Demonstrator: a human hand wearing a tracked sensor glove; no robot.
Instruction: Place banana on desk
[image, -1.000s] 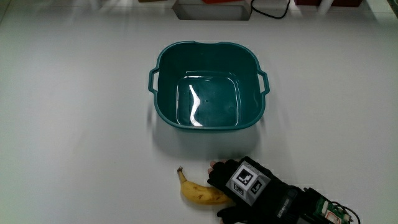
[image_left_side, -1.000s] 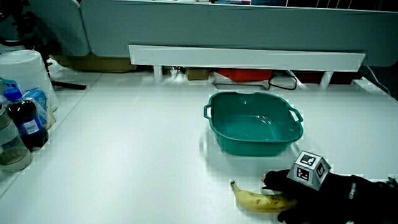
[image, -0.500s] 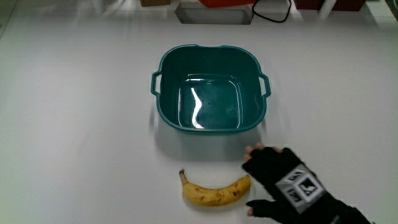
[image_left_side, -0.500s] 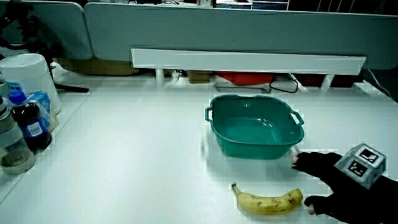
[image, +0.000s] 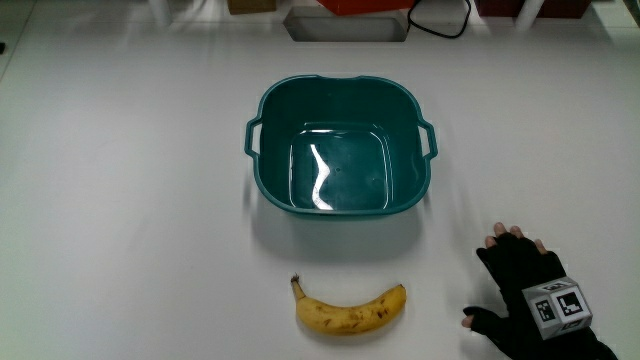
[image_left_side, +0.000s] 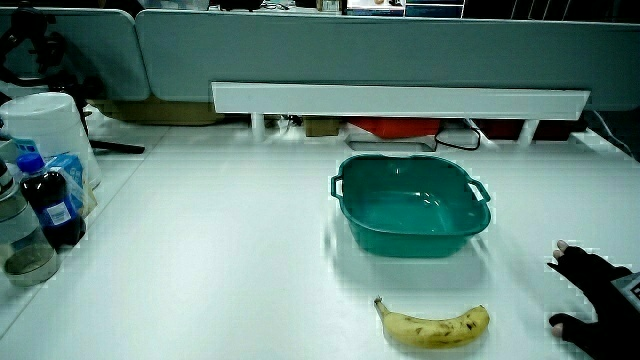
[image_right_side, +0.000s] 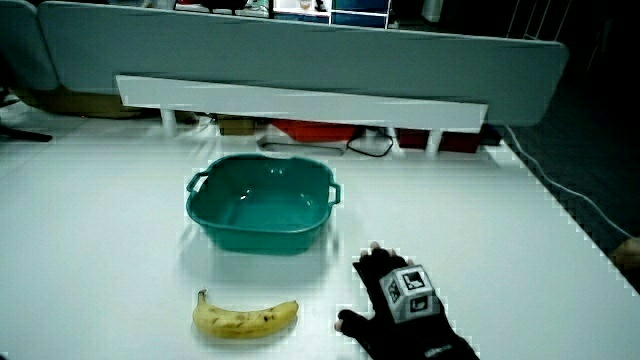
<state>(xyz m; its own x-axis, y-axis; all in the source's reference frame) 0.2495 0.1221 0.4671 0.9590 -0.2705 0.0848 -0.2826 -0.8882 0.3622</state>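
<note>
Fingers (image: 512, 240) are spread and relaxed, holding nothing; the hand (image: 527, 294) hovers low over bare desk beside the banana (image: 349, 309), clearly apart from it. In a side view the hand (image_right_side: 400, 300) shows the same open posture, the patterned cube (image_right_side: 411, 291) uppermost on its back.

The banana lies flat on the desk (image: 130, 200), curve downward, stem end pointing away from the hand, and nearer to the person than the teal basin (image: 340, 143). It is free of the basin, with a clear strip of desk between them. In a side view the banana (image_left_side: 432, 324) rests on its side and appears stable; no support is needed.

Judgement: the placement looks complete, the fruit set in open space where it cannot roll against the basin wall.

The basin stands upright and empty, handles outward. Bottles and a pale container (image_left_side: 45, 125) stand at the table's edge, well apart from the work area. A low partition (image_left_side: 400, 98) closes the table.
</note>
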